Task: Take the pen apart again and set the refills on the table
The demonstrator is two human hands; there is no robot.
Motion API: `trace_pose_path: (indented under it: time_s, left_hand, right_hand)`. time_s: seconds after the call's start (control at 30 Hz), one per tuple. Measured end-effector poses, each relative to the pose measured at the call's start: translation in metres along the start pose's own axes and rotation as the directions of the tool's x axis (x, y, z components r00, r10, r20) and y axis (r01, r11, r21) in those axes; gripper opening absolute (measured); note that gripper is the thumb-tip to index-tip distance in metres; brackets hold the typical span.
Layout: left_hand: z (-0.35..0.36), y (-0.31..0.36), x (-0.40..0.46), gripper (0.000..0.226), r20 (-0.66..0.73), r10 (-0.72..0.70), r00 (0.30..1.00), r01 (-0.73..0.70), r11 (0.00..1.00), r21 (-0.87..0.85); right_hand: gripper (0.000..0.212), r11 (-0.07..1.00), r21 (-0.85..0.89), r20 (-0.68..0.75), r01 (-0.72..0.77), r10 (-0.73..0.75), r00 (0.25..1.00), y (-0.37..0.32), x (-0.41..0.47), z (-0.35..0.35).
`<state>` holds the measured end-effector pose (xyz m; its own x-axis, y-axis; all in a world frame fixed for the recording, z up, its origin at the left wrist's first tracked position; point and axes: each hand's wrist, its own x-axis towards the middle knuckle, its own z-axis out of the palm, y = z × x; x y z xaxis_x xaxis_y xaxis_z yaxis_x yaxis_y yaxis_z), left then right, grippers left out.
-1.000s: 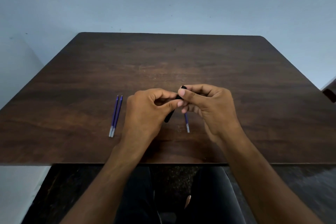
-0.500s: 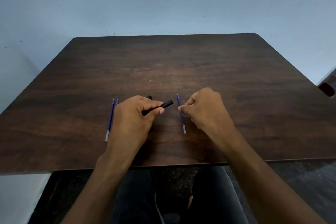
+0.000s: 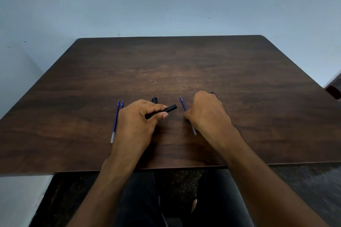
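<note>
From the head camera we look down on a dark wooden table [image 3: 184,57] set against a pale blue wall [image 3: 166,2]. Our left hand [image 3: 136,121] has its fingers and thumb curled round a black pen barrel [image 3: 170,108], whose open end sticks out past the thumb and points toward the right. Just beyond that hand's knuckles a small black piece [image 3: 154,100] peeks out (a cap, we would guess, though too little of it shows to be sure). Our right hand [image 3: 206,114] rests knuckles-up on the table, fingers curled down over a blue refill [image 3: 183,103] that lies slanted, its fine tip pointing away from us and its pale end showing by the wrist; whether the fingertips actually pinch it we cannot tell, since they are hidden under the hand. A dark bit [image 3: 214,94] shows at the far side of the right knuckles, too small to name. Two more blue refills [image 3: 116,121] lie side by side to the left of the left hand. As we judge it, the step is fitting the refill into the barrel: it goes best if we hold the barrel steady with its open end level, lift the refill near its middle, and line the two up before sliding, never forcing the thin tube
</note>
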<state>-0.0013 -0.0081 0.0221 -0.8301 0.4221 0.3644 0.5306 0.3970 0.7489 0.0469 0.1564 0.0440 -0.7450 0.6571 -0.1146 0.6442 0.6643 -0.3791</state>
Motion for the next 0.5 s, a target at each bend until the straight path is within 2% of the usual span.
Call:
trace_pose_path:
  time_s: [0.17, 0.27, 0.33, 0.37, 0.4, 0.47, 0.5]
  left_hand:
    - [-0.002, 0.001, -0.001, 0.024, -0.005, 0.012, 1.000, -0.012, 0.999, -0.051]
    - [-0.005, 0.001, -0.003, 0.023, -0.012, 0.027, 1.000, -0.028, 0.995, -0.093]
    - [-0.008, 0.002, -0.005, 0.023, -0.012, 0.027, 1.000, -0.029, 0.989, -0.148]
    - [-0.008, 0.003, -0.005, 0.023, -0.008, 0.030, 1.000, -0.031, 0.986, -0.164]
    - [-0.009, 0.003, -0.006, 0.023, -0.005, 0.034, 0.999, -0.034, 0.984, -0.173]
    - [-0.010, 0.003, -0.007, 0.025, 0.003, 0.035, 0.999, -0.034, 0.981, -0.191]
    - [-0.011, 0.003, -0.008, 0.025, 0.001, 0.034, 0.999, -0.033, 0.978, -0.205]
  right_hand:
    - [0.036, 1.000, -0.021, 0.108, 0.000, 0.003, 0.994, -0.003, 0.000, -0.007]
    - [0.033, 0.999, -0.007, 0.222, -0.053, 0.053, 0.974, -0.003, 0.001, -0.015]
    - [0.029, 0.994, 0.086, 0.325, -0.070, 0.039, 0.945, 0.001, 0.000, -0.018]
    - [0.027, 0.971, 0.224, 0.350, -0.079, -0.004, 0.937, 0.005, -0.002, -0.018]
    - [0.028, 0.904, 0.419, 0.334, -0.081, -0.071, 0.940, 0.008, -0.005, -0.018]
    - [0.027, 0.621, 0.782, 0.184, -0.053, -0.148, 0.972, 0.014, -0.014, -0.021]
    - [0.024, 0.479, 0.878, 0.100, -0.014, -0.155, 0.983, 0.016, -0.019, -0.024]
